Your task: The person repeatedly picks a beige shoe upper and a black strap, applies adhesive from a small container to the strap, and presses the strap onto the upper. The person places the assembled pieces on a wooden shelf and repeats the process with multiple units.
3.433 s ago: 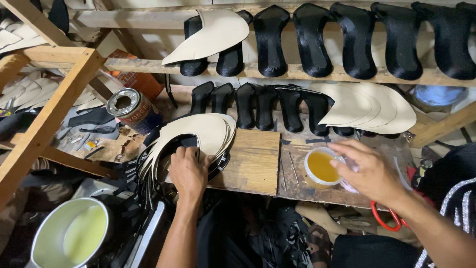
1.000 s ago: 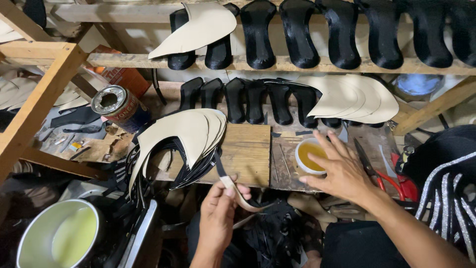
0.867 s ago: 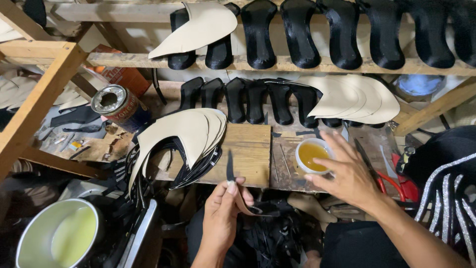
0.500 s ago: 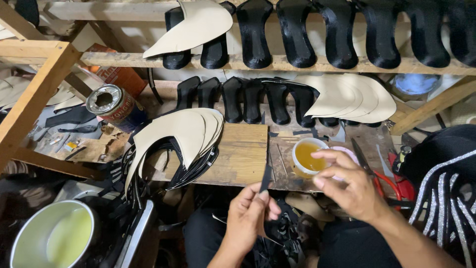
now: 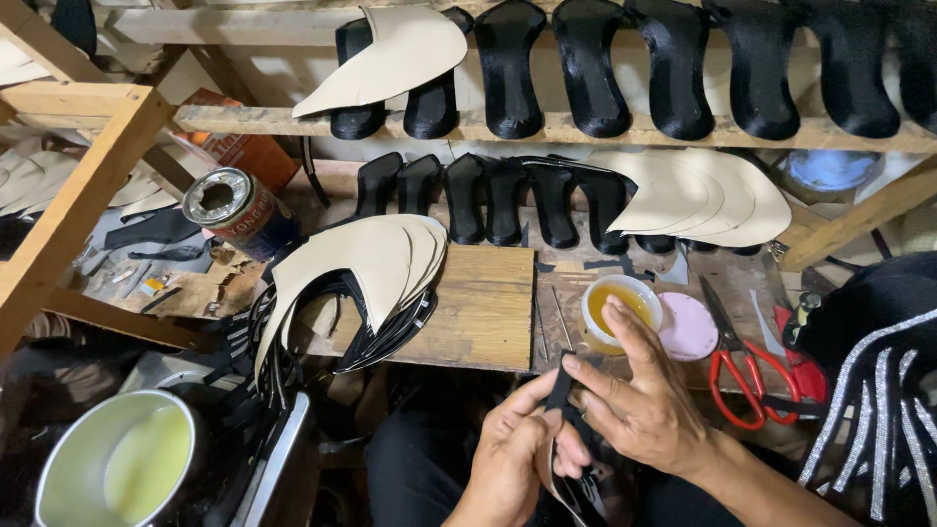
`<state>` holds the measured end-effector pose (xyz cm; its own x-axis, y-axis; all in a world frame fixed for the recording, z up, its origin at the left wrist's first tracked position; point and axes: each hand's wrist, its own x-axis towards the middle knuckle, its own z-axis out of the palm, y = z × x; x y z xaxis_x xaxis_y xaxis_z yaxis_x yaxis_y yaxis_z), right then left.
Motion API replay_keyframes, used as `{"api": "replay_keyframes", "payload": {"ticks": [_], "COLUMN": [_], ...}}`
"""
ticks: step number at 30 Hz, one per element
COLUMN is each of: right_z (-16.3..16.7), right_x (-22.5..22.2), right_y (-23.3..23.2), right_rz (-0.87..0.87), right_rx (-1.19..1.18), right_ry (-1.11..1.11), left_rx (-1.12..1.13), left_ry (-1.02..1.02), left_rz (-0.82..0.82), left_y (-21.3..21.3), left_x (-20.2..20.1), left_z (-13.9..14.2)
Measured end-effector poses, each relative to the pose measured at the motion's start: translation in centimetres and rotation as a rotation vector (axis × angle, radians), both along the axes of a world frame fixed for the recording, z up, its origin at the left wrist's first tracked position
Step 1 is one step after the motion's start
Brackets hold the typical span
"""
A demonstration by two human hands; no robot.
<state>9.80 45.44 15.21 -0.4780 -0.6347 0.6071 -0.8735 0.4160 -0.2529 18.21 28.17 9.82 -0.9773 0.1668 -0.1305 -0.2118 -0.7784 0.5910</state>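
Note:
My left hand and my right hand meet low in the middle, both gripping one curved shoe upper piece, black outside and beige inside. The piece stands on edge between my fingers, over my lap. Just beyond my right fingertips sits a small white cup of yellow glue. To the left, a fanned stack of beige and black upper pieces rests on the wooden board.
Red-handled scissors and a pink lid lie at the right. A tin can stands at the left, a pot of yellowish liquid at lower left. Black shoe lasts line the wooden racks behind.
My left hand lifted one piece off the stack and carried it rightward and down. My right hand left the glue cup and came to grip the same piece.

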Motion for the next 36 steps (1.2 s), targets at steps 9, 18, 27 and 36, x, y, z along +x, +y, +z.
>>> {"api": "replay_keyframes", "payload": {"ticks": [9, 18, 27, 36], "right_z": [-0.3, 0.8, 0.0, -3.8], "right_x": [0.0, -0.5, -0.2, -1.6], "right_y": [-0.4, -1.5, -1.7, 0.0], "right_rz": [0.009, -0.005, -0.098, -0.074], "right_rx": [-0.001, 0.013, 0.064, 0.013], "right_ry": [0.057, -0.031, -0.009, -0.320], "left_rx": [0.093, 0.039, 0.027, 0.184], "left_ry": [0.036, 0.059, -0.017, -0.012], "left_rz": [-0.077, -0.147, -0.120, -0.044], "left_y": [-0.8, -2.5, -2.9, -3.3], "left_x": [0.1, -0.5, -2.1, -1.6], "left_z": [-0.5, -2.0, -4.5, -3.3]}}
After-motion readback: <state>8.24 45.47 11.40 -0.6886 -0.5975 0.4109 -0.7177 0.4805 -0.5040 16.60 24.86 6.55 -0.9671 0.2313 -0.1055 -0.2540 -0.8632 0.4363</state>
